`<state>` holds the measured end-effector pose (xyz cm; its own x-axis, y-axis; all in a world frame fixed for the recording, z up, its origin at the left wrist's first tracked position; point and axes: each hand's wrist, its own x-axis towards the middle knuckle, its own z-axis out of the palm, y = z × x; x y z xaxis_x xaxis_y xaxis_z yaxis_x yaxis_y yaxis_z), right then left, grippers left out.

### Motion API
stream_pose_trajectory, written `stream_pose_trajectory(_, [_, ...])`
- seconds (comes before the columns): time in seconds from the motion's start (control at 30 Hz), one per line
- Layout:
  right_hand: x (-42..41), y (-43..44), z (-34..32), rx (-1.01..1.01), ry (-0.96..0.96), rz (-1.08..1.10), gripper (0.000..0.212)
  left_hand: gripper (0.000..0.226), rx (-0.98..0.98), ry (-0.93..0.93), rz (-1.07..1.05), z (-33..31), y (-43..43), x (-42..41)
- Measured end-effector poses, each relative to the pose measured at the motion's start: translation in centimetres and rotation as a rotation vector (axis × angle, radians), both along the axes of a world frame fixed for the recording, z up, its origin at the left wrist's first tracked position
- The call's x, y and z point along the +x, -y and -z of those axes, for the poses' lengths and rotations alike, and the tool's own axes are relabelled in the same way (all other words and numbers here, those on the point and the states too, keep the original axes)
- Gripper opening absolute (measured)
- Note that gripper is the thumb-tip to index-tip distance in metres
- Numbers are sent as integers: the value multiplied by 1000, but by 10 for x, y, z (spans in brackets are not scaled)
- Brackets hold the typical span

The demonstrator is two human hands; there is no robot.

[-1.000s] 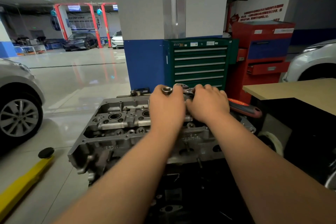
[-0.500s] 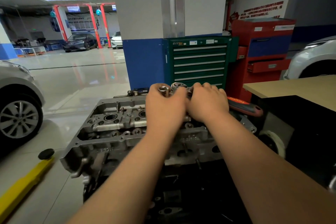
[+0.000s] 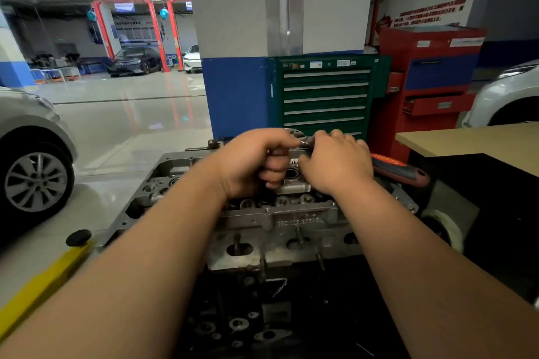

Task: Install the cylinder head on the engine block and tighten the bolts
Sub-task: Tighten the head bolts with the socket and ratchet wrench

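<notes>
The left hand [image 3: 253, 163] is clenched above the middle of the cylinder head [image 3: 277, 220], knuckles up, fingers curled under and thumb stretched right to the metal head of the ratchet [image 3: 295, 134]. The hand itself hides what the curled fingers wrap below that head. The right hand [image 3: 335, 167] sits just beside it, touching it, its back turned up and its fingers folded over the ratchet's shank, so both hands grasp the tool. The two bare forearms reach in from the near edge and converge toward the far side of the casting. The ratchet's red-and-black grip juts out to the right past the right hand. The cylinder head lies level on top of the dark engine block [image 3: 262, 318], near the centre. Farther off stand a green tool cabinet [image 3: 326, 96] and a red cabinet [image 3: 431, 73], with a tan surface [image 3: 481, 140] at the right. A silver car [image 3: 32, 154] is at the left, and a yellow lift arm [image 3: 38, 285] lies on the floor near left
</notes>
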<state>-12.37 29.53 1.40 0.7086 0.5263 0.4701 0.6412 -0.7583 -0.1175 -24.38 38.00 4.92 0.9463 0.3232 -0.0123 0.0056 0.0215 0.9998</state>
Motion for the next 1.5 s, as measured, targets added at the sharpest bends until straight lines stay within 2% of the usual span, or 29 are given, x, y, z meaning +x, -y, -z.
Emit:
stream_pose_trajectory(0.07, [-1, 1, 0, -23, 5, -4, 43, 33, -79, 9, 38, -2, -4, 0])
stream_pose_trajectory(0.13, [-1, 2, -1, -26, 2, -9, 42, 23, 136, 72, -315, 14, 15, 4])
stream_pose_trajectory(0.17, [-1, 2, -2, -26, -3, -11, 42, 13, 196, 191, -513, 24, 31, 5])
stream_pose_trajectory(0.23, [-1, 2, -2, -31, -18, -16, 41, 22, 176, 406, -687, 37, 50, 11])
stream_pose_trajectory(0.27, [-2, 2, -2, -33, -20, -13, 42, 19, 220, 384, -710, 36, 46, 11])
stream_pose_trajectory(0.33, [-2, 2, -3, -39, -12, -1, 43, 25, 244, 145, -514, 16, 25, 7])
stream_pose_trajectory(0.4, [-3, 2, -3, -46, -13, 1, 42, 33, -1, 39, -93, -2, 3, -3])
stream_pose_trajectory(0.43, [-3, 2, -2, -47, -15, -4, 42, 31, -84, 40, -15, -4, -1, -3])
stream_pose_trajectory(0.47, [-4, 3, -2, -44, -15, -9, 41, 28, -89, 56, -63, -1, 2, -4])
stream_pose_trajectory(0.53, [-3, 4, -2, -36, -11, -12, 41, 20, 184, 105, -424, 17, 23, 3])
stream_pose_trajectory(0.6, [-2, 4, -3, -34, -21, -19, 41, 19, 240, 348, -671, 32, 46, 10])
stream_pose_trajectory(0.63, [-2, 4, -2, -33, -26, -22, 41, 19, 250, 373, -702, 33, 43, 12])
stream_pose_trajectory(0.67, [-3, 4, -2, -32, -25, -21, 41, 21, 241, 310, -640, 27, 33, 12])
stream_pose_trajectory(0.77, [-3, 4, -2, -40, -10, -22, 40, 39, -3, 97, -166, 2, 2, 3])
stream_pose_trajectory(0.83, [-3, 4, -2, -46, -13, -26, 41, 32, 15, 125, -257, 6, 8, 3])
stream_pose_trajectory(0.9, [-2, 5, -3, -41, -19, -32, 41, 19, 254, 249, -571, 26, 34, 8])
stream_pose_trajectory(0.93, [-2, 5, -4, -43, -25, -37, 40, 28, 305, 329, -648, 35, 46, 9])
stream_pose_trajectory(1.0, [-3, 4, -4, -47, -27, -29, 39, 18, 347, 325, -682, 36, 39, 11])
stream_pose_trajectory(1.03, [-4, 4, -4, -44, -24, -21, 40, 18, 304, 232, -568, 23, 28, 10])
stream_pose_trajectory(1.1, [-5, 5, -4, -42, -18, -19, 41, 39, 62, 35, -133, -1, 4, 1])
stream_pose_trajectory(1.13, [-5, 5, -3, -44, -18, -22, 41, 39, -11, 3, -61, -5, -1, 1])
stream_pose_trajectory(1.2, [-4, 6, -3, -41, -14, -28, 41, 31, 28, -25, -189, 1, 9, 3])
stream_pose_trajectory(1.23, [-3, 6, -3, -39, -11, -29, 41, 21, 164, 18, -407, 8, 21, 8])
stream_pose_trajectory(1.27, [-2, 6, -3, -45, -13, -30, 41, 15, 239, 144, -567, 20, 34, 11])
stream_pose_trajectory(1.3, [-2, 5, -3, -53, -15, -34, 41, 26, 285, 266, -663, 32, 46, 13])
stream_pose_trajectory(1.33, [-2, 4, -3, -56, -15, -35, 40, 28, 345, 326, -714, 40, 46, 14])
stream_pose_trajectory(1.37, [-2, 4, -3, -52, -12, -30, 40, 16, 340, 313, -697, 36, 39, 14])
stream_pose_trajectory(1.47, [-4, 5, -2, -41, -14, -19, 41, 45, 43, 73, -130, 5, 4, 2])
stream_pose_trajectory(1.5, [-4, 5, -2, -42, -12, -24, 42, 45, -41, 53, -57, 1, -2, 2])
